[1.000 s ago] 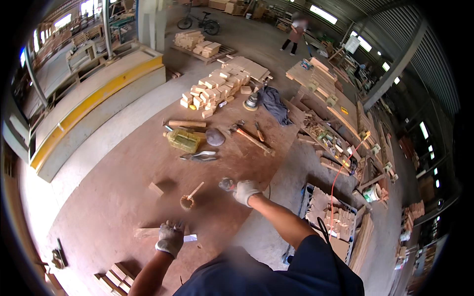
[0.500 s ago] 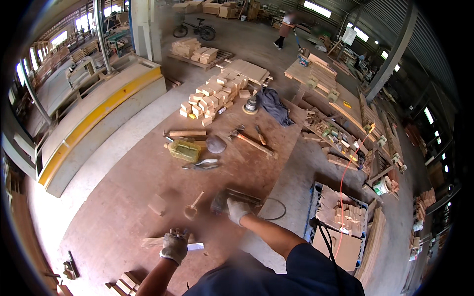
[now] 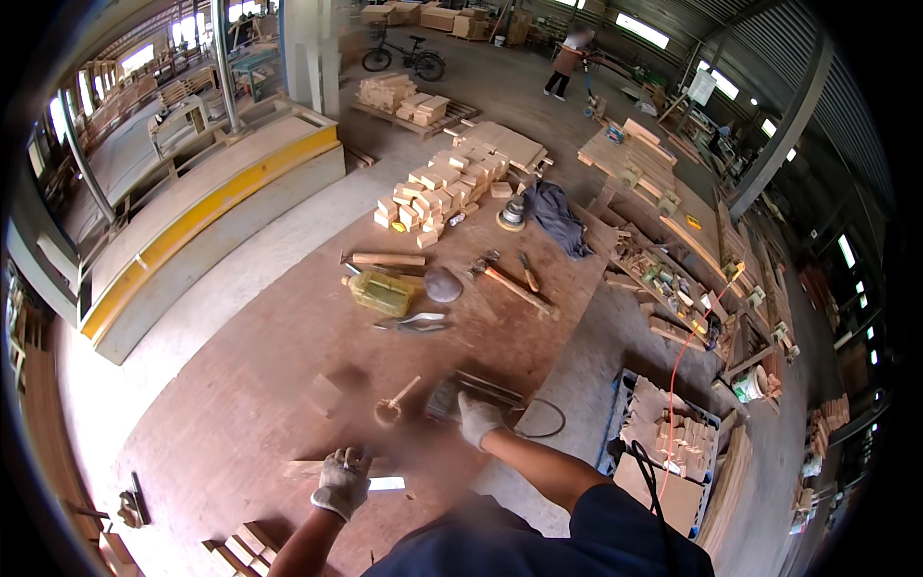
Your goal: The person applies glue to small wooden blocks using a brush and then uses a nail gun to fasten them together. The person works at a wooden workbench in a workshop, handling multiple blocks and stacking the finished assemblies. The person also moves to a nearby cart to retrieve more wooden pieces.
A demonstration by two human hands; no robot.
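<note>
My left hand (image 3: 342,483), in a pale work glove, has its fingers curled over a strip of wood (image 3: 305,468) on the brown tabletop (image 3: 240,399). A small white rectangular piece (image 3: 386,484) lies just right of it. My right hand (image 3: 479,421), gloved too, reaches forward to the edge of a dark, blurred block-shaped object (image 3: 443,400); its fingertips are too unclear to read. Between the hands and farther off lies a round-headed brush-like tool with a wooden handle (image 3: 389,412). A small wood block (image 3: 325,394) sits to its left.
Farther back on the table are a yellowish plastic bottle (image 3: 381,293), pliers (image 3: 411,323), a hammer (image 3: 514,287), a grey dome-shaped thing (image 3: 443,285), a sander (image 3: 511,215), dark cloth (image 3: 560,219) and stacked wood blocks (image 3: 437,192). A pallet of wood pieces (image 3: 663,423) stands right. A person (image 3: 565,65) stands far back.
The whole view has shifted, so the table and the things on it sit farther right in the picture. Both hands stay by the same things. The person at the back has changed stance slightly.
</note>
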